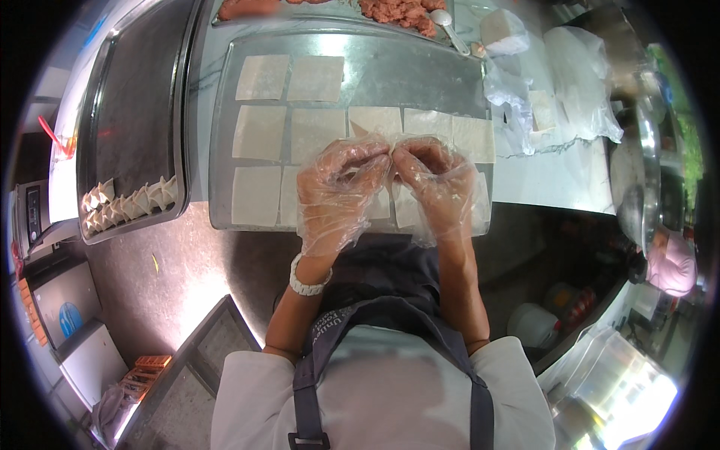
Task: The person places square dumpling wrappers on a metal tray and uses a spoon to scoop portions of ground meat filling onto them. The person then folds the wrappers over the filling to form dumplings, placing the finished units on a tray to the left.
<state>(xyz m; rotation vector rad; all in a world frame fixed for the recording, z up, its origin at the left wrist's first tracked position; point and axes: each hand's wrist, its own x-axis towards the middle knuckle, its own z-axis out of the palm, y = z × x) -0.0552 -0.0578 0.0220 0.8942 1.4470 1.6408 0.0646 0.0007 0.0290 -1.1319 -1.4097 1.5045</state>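
Observation:
Both my hands wear clear plastic gloves and meet fingertip to fingertip over a metal tray (414, 75). My left hand (337, 184) is closed in a pinch, and so is my right hand (441, 180). Between them they grip a dumpling wrapper (360, 131); a pale corner shows above the left fingers, while the fingers hide most of it and any filling. Square wrappers (259, 132) lie flat in rows on the tray, some partly covered by my hands. In its upper left sit two more squares (316, 79).
At left, a dark tray (139, 97) holds several folded dumplings (135, 205) at its near end. Beyond my tray lie reddish minced meat (401, 15) and a white spoon (450, 31). Plastic bags (577, 75) rest on the right of the table. Another person's pink sleeve (671, 262) shows far right.

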